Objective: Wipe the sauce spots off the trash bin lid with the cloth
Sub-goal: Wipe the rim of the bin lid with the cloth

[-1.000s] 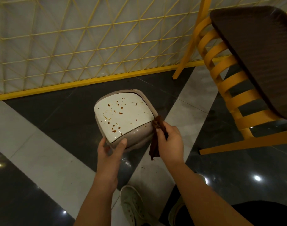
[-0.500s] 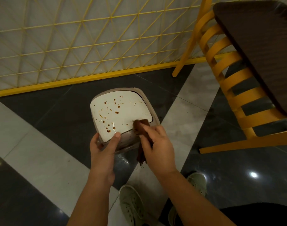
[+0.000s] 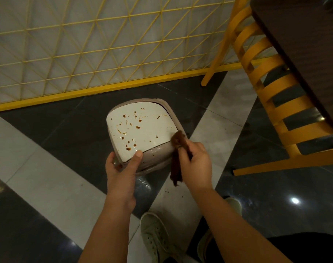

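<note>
Trash bin lid [image 3: 143, 128], white and speckled with brown sauce spots [image 3: 138, 127], closed on a beige bin [image 3: 158, 156] standing on a floor [image 3: 54, 133] of dark and pale polished tiles, just before a yellow lattice partition [image 3: 86, 54]. Left hand [image 3: 122, 171] clamped on the bin's near corner, thumb pressed onto the lid's front edge, fingers wrapped round the side. Right hand [image 3: 195, 164] closed on a dark brown cloth [image 3: 178, 147], its bunched top end touching the lid's right edge, the loose remainder hanging down beside the bin wall. Spots scattered mostly across the lid's centre and near left part; a few more on the bin's front wall below the seam. Pale canvas shoes [image 3: 154, 238] planted on the tiles beneath the forearms. Yellow slatted chair [image 3: 271, 95] and a dark brown tabletop [image 3: 302, 50] at right, well apart from the bin. No brand, label or legible writing on lid, bin or cloth.
</note>
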Demonstrator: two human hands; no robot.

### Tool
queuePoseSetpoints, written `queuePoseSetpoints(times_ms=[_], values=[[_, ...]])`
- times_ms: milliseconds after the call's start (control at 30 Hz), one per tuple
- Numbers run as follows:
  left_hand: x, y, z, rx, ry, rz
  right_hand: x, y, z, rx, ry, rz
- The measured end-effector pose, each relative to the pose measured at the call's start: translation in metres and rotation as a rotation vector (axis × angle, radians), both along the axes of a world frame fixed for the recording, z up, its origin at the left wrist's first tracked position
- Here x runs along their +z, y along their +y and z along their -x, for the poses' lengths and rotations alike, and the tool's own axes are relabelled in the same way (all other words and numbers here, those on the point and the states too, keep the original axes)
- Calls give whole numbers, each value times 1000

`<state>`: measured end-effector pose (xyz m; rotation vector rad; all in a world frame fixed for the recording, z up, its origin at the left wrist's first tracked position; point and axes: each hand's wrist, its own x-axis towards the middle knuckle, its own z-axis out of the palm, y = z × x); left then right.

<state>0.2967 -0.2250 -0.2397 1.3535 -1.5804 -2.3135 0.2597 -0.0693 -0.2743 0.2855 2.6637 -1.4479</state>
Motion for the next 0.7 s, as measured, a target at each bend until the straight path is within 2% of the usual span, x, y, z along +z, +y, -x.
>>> queuePoseSetpoints(times_ms=[100, 233, 333, 467, 533, 700], values=[[3, 1, 1, 2, 3, -4, 0, 0, 5, -111, -63, 42], [7, 2, 1, 0, -3, 6, 19, -26, -27, 82, 85, 83], [7, 1, 1, -11, -2, -5, 11, -17, -21, 137, 132, -4], [5, 0, 1, -17, -5, -7, -8, 9, 11, -80, -94, -30], [4, 1, 2, -12, -3, -12, -5, 4, 8, -89, -88, -28], [6, 1, 2, 6, -7, -14, 22, -24, -24, 213, 146, -4]])
